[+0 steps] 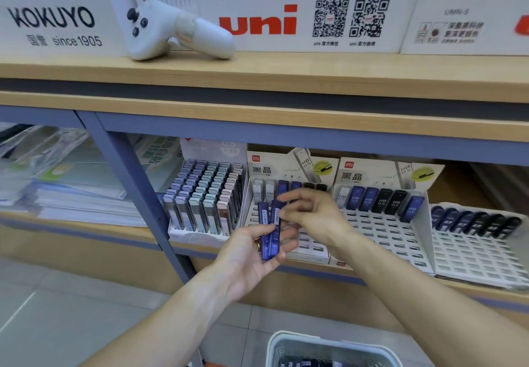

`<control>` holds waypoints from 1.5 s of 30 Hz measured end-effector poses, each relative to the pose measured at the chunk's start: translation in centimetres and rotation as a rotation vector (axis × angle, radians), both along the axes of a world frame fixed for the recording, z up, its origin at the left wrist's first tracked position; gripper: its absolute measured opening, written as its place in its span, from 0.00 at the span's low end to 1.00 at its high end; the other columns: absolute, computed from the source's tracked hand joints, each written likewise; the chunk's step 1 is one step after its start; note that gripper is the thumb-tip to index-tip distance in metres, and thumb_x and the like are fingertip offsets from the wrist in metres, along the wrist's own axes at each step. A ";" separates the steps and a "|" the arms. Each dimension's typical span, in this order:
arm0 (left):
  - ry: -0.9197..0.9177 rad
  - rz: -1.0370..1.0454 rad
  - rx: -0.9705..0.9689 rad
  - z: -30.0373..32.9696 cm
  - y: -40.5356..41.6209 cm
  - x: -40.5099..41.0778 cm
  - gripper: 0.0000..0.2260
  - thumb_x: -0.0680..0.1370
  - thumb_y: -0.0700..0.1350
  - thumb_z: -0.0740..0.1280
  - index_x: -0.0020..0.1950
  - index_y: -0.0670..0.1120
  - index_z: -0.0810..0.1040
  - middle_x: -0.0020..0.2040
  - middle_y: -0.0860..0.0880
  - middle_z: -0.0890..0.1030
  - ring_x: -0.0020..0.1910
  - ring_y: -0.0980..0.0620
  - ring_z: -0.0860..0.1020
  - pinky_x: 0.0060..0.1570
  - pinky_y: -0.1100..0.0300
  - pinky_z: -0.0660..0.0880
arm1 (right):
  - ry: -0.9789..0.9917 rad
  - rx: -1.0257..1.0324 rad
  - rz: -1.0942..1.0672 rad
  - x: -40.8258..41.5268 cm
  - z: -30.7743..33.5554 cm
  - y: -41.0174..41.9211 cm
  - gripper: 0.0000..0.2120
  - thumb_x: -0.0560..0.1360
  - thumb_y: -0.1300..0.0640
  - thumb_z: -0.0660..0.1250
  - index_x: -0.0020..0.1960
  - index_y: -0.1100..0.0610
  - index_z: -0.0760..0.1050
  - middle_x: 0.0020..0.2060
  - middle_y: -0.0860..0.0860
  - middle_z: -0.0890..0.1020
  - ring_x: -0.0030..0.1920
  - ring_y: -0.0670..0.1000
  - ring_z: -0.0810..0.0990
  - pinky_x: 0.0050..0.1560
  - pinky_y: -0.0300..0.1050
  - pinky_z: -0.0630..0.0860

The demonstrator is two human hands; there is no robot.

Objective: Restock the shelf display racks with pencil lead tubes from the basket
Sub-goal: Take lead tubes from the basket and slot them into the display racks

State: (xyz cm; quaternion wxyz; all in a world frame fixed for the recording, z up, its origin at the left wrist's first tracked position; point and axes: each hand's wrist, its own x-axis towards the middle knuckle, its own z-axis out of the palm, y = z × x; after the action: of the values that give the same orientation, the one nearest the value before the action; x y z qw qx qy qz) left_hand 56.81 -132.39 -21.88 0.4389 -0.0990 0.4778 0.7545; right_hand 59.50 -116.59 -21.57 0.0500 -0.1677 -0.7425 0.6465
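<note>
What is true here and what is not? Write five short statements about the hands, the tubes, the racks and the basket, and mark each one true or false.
1. The left hand holds blue lead tubes. True.
2. The right hand reaches toward those tubes from the right. True.
3. The basket stands on the upper wooden shelf. False: it is on the floor below the hands; a white handheld device lies on that shelf.
4. The rack behind the hands is full. False: most of its slots are bare.
5. The pastel rack to the left is densely stocked. True.
</note>
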 end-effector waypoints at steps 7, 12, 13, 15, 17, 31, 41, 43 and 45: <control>0.053 -0.006 -0.003 -0.4 0.8 0.4 0.15 0.79 0.35 0.68 0.65 0.37 0.79 0.56 0.38 0.85 0.48 0.45 0.85 0.38 0.60 0.81 | 0.047 -0.027 -0.054 1.1 0.2 1.5 0.11 0.73 0.60 0.77 0.54 0.54 0.84 0.43 0.54 0.88 0.44 0.48 0.86 0.40 0.37 0.79; 0.007 -0.010 0.023 -0.6 1.1 0.8 0.13 0.80 0.34 0.67 0.64 0.37 0.79 0.56 0.36 0.85 0.52 0.42 0.85 0.50 0.54 0.84 | 0.057 -0.015 -0.068 1.6 -0.1 2.3 0.12 0.75 0.67 0.74 0.55 0.56 0.83 0.46 0.59 0.87 0.49 0.54 0.87 0.54 0.51 0.84; -0.014 -0.005 0.041 -0.6 1.1 0.8 0.12 0.80 0.35 0.65 0.64 0.36 0.78 0.56 0.36 0.84 0.53 0.40 0.85 0.52 0.53 0.83 | 0.062 -0.021 -0.079 1.7 -0.1 2.6 0.12 0.75 0.68 0.73 0.56 0.56 0.83 0.46 0.57 0.87 0.49 0.54 0.87 0.55 0.52 0.84; -0.011 0.006 0.055 -0.4 1.3 0.8 0.12 0.82 0.34 0.63 0.64 0.36 0.78 0.56 0.35 0.84 0.54 0.39 0.85 0.51 0.53 0.83 | 0.071 -0.047 -0.097 2.0 0.2 3.1 0.13 0.75 0.69 0.72 0.57 0.58 0.83 0.46 0.59 0.86 0.50 0.57 0.87 0.54 0.52 0.84; 0.031 0.026 0.040 -0.3 1.4 0.8 0.12 0.81 0.33 0.64 0.63 0.35 0.78 0.55 0.35 0.85 0.53 0.40 0.85 0.47 0.56 0.84 | 0.072 -0.069 -0.095 2.3 0.3 3.4 0.14 0.75 0.71 0.72 0.58 0.59 0.82 0.48 0.62 0.85 0.50 0.59 0.86 0.51 0.49 0.85; 0.254 0.132 -0.180 -1.2 2.1 -0.1 0.15 0.70 0.36 0.79 0.55 0.39 0.81 0.37 0.47 0.84 0.24 0.57 0.68 0.22 0.67 0.63 | 0.032 0.321 0.203 3.4 -0.8 2.7 0.22 0.74 0.61 0.76 0.64 0.47 0.77 0.42 0.49 0.87 0.44 0.47 0.85 0.52 0.42 0.81; 0.088 0.144 -0.144 -0.8 2.0 -1.3 0.18 0.80 0.46 0.62 0.59 0.33 0.81 0.35 0.47 0.75 0.25 0.53 0.67 0.23 0.62 0.59 | 0.235 0.552 -0.070 1.0 -1.9 3.4 0.22 0.76 0.60 0.74 0.64 0.41 0.73 0.41 0.45 0.82 0.41 0.43 0.82 0.48 0.46 0.83; 0.071 0.171 -0.150 -1.0 1.9 -1.4 0.18 0.80 0.43 0.57 0.62 0.32 0.77 0.33 0.47 0.80 0.25 0.51 0.67 0.25 0.60 0.59 | 0.293 0.631 -0.138 0.5 -2.0 3.5 0.20 0.77 0.60 0.72 0.63 0.43 0.72 0.42 0.44 0.82 0.42 0.42 0.83 0.47 0.45 0.83; 0.081 0.200 -0.163 -1.0 1.8 -1.3 0.14 0.81 0.40 0.57 0.60 0.34 0.75 0.45 0.43 0.86 0.26 0.50 0.69 0.28 0.59 0.62 | 0.340 0.687 -0.188 -0.1 -2.2 3.6 0.18 0.79 0.61 0.70 0.62 0.44 0.70 0.42 0.43 0.83 0.43 0.42 0.83 0.47 0.43 0.82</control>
State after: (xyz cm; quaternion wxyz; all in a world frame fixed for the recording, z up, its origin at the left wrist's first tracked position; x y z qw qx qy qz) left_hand 55.46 -130.54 -22.91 0.3323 -0.1509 0.5427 0.7565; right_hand 59.42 -113.02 -23.77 0.2844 -0.0988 -0.8783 0.3715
